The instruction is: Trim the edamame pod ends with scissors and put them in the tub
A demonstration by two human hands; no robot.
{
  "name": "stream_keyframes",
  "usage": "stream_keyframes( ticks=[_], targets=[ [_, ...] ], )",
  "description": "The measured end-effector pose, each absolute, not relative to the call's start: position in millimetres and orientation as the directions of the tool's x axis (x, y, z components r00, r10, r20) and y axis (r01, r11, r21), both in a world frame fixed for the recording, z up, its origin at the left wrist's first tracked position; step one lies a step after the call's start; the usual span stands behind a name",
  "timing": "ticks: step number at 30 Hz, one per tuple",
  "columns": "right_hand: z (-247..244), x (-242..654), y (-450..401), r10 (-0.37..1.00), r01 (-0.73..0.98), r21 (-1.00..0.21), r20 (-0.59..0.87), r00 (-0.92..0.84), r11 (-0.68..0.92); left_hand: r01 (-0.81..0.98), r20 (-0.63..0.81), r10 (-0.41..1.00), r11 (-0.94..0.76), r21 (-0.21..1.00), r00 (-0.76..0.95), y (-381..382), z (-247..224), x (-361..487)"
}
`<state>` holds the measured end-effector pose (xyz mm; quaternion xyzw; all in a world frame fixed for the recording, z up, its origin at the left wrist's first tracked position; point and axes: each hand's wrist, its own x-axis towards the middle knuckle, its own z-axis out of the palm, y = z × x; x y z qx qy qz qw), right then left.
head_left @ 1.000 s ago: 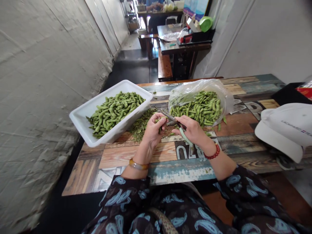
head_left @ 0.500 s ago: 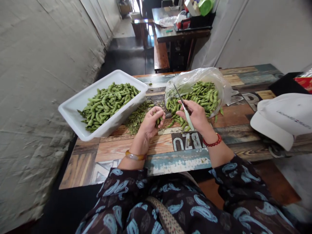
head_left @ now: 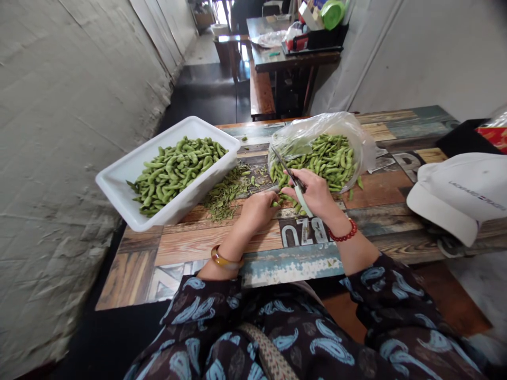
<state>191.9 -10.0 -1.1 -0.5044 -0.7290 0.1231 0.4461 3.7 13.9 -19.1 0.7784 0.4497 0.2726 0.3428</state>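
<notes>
Scissors with pale green handles (head_left: 302,200) are in my right hand (head_left: 313,193), their blades pointing up and left over the near edge of the pod pile. My left hand (head_left: 259,210) is closed just left of them, its fingertips on green pods by the pile. Many green pods (head_left: 332,158) spill from a clear plastic bag (head_left: 366,142). At the left, a white tub (head_left: 114,182) holds a heap of pods (head_left: 174,169). Cut stems and scraps (head_left: 224,198) lie between tub and bag.
A white cap (head_left: 455,192) sits at the right of the patterned wooden table (head_left: 222,235), near a black box (head_left: 459,138). A rough wall (head_left: 59,132) runs along the left. Beyond stands another table (head_left: 273,58) with a bench (head_left: 261,95).
My left hand has moved right and turned palm down toward the pods near the bag. The scissors in my right hand have shifted slightly left and down.
</notes>
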Motion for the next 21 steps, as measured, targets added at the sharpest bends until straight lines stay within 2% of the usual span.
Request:
stream_keyframes(
  ticks=[2,5,8,10,14,21],
  targets=[
    [0,192,-11,0.848,0.629,-0.629,0.521,-0.095,0.457,0.416,0.097,0.897,-0.294,0.86,0.432,16,-13,3],
    [0,192,-11,0.848,0.641,-0.62,0.522,-0.093,0.452,0.143,0.019,0.919,-0.082,0.986,0.395,17,-1,-1],
    [-1,193,-11,0.841,0.649,-0.604,0.53,-0.106,0.463,-0.14,-0.111,0.915,0.177,0.974,0.388,16,6,-4],
    [-1,193,-11,0.834,0.652,-0.594,0.54,-0.112,0.471,-0.257,-0.147,0.902,0.267,0.929,0.406,15,8,-5],
    [-1,191,-12,0.826,0.645,-0.585,0.548,-0.133,0.492,-0.371,-0.15,0.898,0.317,0.873,0.414,15,9,-5],
    [-3,190,-14,0.812,0.641,-0.553,0.547,-0.203,0.533,-0.408,-0.137,0.931,0.277,0.87,0.34,15,11,-5]
  ],
)
